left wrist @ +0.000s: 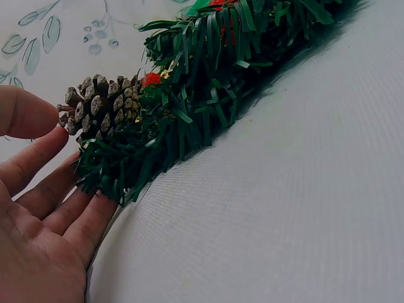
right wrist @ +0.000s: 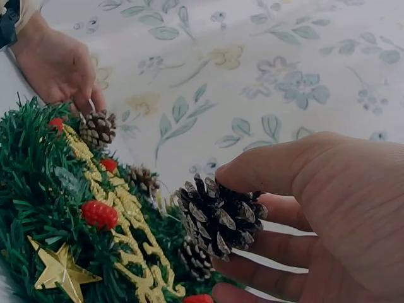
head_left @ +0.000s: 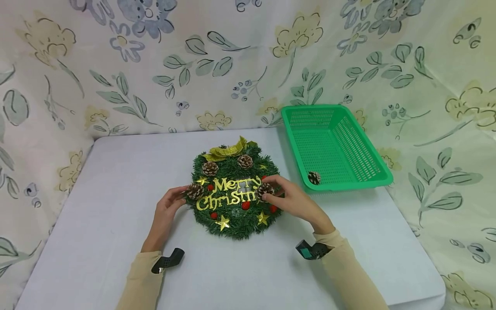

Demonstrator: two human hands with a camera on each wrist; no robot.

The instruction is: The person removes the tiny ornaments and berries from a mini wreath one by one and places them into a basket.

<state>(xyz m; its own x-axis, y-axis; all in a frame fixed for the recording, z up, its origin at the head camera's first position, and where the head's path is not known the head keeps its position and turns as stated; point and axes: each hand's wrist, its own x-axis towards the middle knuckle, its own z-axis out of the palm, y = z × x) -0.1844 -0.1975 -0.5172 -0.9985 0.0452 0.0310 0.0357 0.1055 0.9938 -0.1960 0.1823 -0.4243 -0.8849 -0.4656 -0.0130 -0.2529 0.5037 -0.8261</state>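
Across the middle of the white-covered desk (head_left: pixel 128 193) lies a green Christmas wreath (head_left: pixel 229 168), hands at either side. The right hand (head_left: pixel 291 199) pinches a pine cone (right wrist: pixel 222 218) between thumb and fingers, over the right end of the gold lettering (head_left: pixel 235 197); whether it touches the wreath I cannot tell. The left hand (head_left: pixel 168 206), fingers loosely extended, touches the wreath's edge and another pine cone (head_left: pixel 195 190) there. Placing the held cone seems the step in hand; the next move likely calls for seating it steadily among the needles. Rightward, a green plastic basket (head_left: pixel 356 186) holds one more pine cone (head_left: pixel 314 177) in its near left corner.
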